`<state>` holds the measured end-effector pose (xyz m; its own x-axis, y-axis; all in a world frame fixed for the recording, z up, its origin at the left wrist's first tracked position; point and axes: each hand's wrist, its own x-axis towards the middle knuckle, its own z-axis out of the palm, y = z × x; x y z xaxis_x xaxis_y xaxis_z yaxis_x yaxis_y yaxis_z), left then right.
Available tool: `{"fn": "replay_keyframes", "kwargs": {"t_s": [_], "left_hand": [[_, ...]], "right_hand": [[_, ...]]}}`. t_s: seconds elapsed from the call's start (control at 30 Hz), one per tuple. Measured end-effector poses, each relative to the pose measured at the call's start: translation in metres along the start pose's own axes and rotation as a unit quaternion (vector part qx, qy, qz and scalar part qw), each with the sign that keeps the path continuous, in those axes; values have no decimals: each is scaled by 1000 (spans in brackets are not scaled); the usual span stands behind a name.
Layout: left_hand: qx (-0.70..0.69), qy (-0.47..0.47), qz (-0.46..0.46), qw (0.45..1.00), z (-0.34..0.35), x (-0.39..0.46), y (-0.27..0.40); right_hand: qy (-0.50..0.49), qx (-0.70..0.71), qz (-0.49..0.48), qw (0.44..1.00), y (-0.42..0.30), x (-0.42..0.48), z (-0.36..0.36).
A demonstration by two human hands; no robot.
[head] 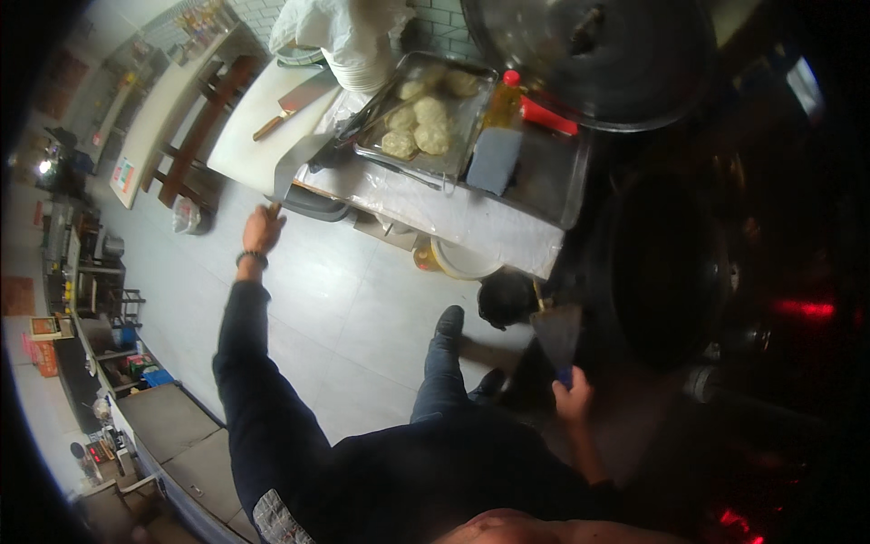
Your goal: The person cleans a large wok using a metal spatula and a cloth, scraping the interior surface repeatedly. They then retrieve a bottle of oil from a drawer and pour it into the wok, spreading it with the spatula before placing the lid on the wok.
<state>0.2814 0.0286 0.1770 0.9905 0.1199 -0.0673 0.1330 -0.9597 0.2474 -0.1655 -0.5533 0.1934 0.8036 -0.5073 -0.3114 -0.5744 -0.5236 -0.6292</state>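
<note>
My left hand (pixel 261 230) grips the short handle of a broad-bladed knife, likely a cleaver (pixel 293 160), whose blade lies by the corner of a white cutting board (pixel 251 132). On that board rests another cleaver (pixel 309 95) with a wooden handle. Low at the right, my right hand (pixel 575 393) holds a flat metal scraper (pixel 559 332) by its blue handle, blade pointing away from me. Several pale dough balls (pixel 429 122) sit in a metal tray (pixel 367 146) on the table between and beyond my hands.
Beside the dough stand an oil bottle (pixel 503 105) with a red cap, a grey-blue rectangular block (pixel 495 162) and another metal tray (pixel 554 183). A large round lid (pixel 652 81) leans behind. A dark wok or pot (pixel 666 272) is at right. Under the table edge sits a black bucket (pixel 504 299).
</note>
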Motion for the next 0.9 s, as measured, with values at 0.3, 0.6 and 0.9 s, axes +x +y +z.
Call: {"fn": "replay_keyframes", "kwargs": {"t_s": [0.3,0.6,0.9], "left_hand": [[-379,-104,-153,907,35,-310,69],[-408,-443,-63,795,83,-526,224],[-264,-426,153,851,109,-525,250]], "right_hand": [[-166,170,141,961,59,-35,-4],[-133,272,126,945,110,-43,33],[-35,71,26,997,122,-34,70]]}}
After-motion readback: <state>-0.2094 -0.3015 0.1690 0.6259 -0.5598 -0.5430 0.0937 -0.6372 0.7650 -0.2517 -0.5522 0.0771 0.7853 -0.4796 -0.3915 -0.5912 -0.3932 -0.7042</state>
